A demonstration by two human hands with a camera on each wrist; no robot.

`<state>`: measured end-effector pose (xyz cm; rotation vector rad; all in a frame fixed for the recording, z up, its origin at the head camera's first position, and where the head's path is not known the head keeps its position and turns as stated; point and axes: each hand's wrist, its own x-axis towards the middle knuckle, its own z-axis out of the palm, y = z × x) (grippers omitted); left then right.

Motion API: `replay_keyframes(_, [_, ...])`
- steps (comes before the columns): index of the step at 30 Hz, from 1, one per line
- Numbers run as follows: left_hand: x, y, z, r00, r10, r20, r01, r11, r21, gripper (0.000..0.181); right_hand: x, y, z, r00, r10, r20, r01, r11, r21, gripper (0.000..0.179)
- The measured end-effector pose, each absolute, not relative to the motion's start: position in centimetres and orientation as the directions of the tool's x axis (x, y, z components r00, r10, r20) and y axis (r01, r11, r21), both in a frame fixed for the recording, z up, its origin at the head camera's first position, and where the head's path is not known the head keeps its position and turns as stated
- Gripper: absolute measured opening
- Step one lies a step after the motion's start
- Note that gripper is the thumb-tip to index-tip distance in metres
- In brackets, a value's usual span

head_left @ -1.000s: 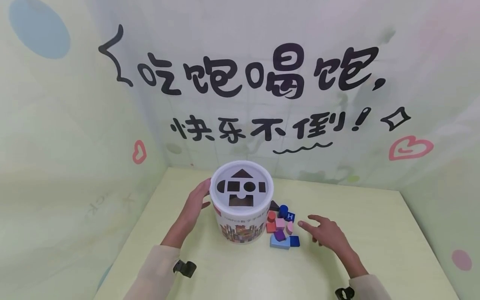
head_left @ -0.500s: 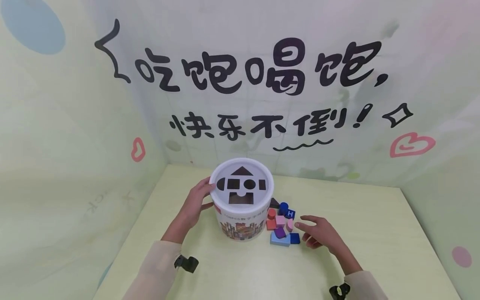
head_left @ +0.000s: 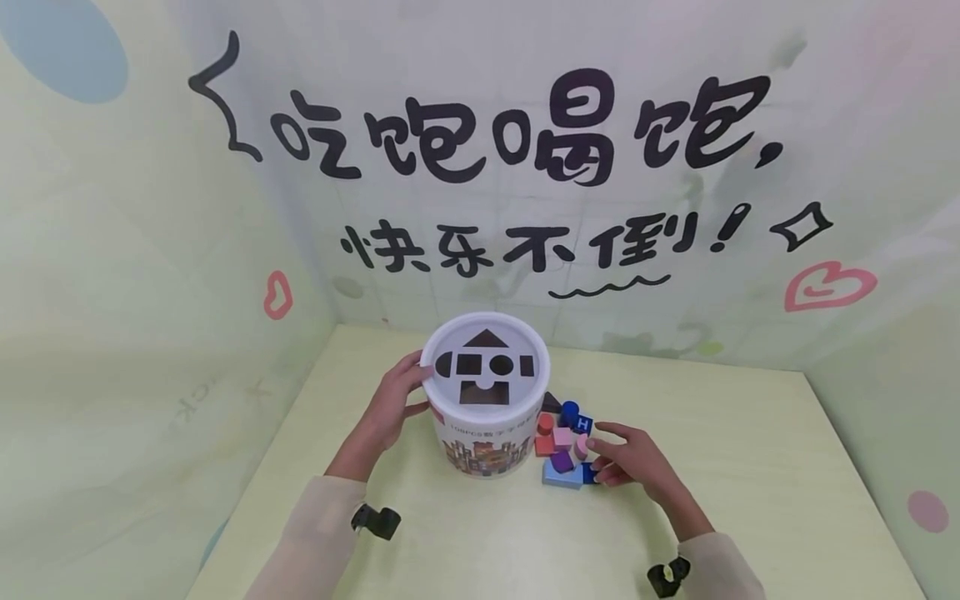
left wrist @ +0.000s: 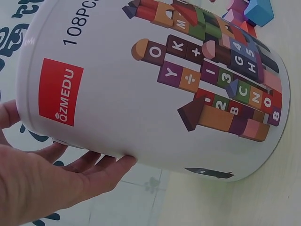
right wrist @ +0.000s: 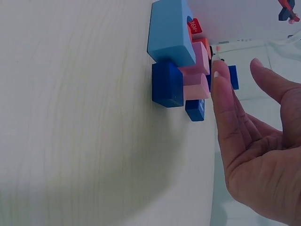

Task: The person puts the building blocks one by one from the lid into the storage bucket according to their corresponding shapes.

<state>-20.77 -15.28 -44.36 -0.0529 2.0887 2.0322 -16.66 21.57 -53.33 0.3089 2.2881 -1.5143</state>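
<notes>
A white bucket [head_left: 480,433] with a printed picture of blocks stands upright on the table, topped by a lid [head_left: 513,396] with shaped holes. My left hand [head_left: 393,402] rests on its left side, fingers against the wall [left wrist: 108,117] and one digit at the rim. Right of the bucket lie wooden blocks: a pink half-round block [head_left: 582,445], a light blue block [head_left: 562,476], a purple block [head_left: 561,461] and a dark blue cube [right wrist: 167,84] among them. My right hand [head_left: 630,457] reaches over their right side, fingertips by the pink half-round block, thumb apart; contact cannot be told.
Other blocks sit in the same pile: a pink cube [head_left: 562,438], a red cylinder [head_left: 546,423], a blue block with a letter [head_left: 583,425] and a dark triangular block [head_left: 552,402]. The pale table [head_left: 480,542] meets printed fabric walls [head_left: 480,167] at the back and sides.
My right hand has moved left to the edge of the pile, its lower fingers now over the dark blue cube. The left hand stays at the bucket, one digit now over the rim.
</notes>
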Motion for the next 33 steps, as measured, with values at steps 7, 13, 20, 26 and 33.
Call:
replay_keyframes(7, [-20.9, -15.5, -44.2, -0.971, 0.134, -0.198, -0.199, 0.005, 0.980, 0.052, -17.1, 21.3, -53.7, -0.901, -0.036, -0.432, 0.393, 0.354, -0.849, 0.060])
replay_keyframes(13, [-20.8, -15.4, -44.1, -0.973, 0.108, -0.203, -0.207, -0.023, 0.978, 0.051, -17.2, 21.1, -54.1, -0.894, -0.034, -0.447, 0.406, 0.360, -0.840, 0.060])
replay_keyframes(20, [-20.8, -15.3, -44.4, -0.977, 0.094, -0.191, -0.197, -0.053, 0.979, 0.052, -17.2, 21.1, -55.2, -0.891, -0.056, -0.451, 0.407, 0.344, -0.846, 0.065])
replay_keyframes(26, [-20.7, -15.3, -44.5, -0.979, 0.076, -0.191, -0.197, -0.071, 0.978, 0.053, -17.3, 21.1, -56.0, -0.890, -0.050, -0.452, 0.410, 0.345, -0.845, 0.067])
replay_keyframes(33, [-20.4, -15.2, -44.6, -0.981, 0.067, -0.183, -0.188, -0.071, 0.980, 0.053, -17.3, 20.7, -56.2, -0.889, -0.031, -0.456, 0.416, 0.359, -0.835, 0.066])
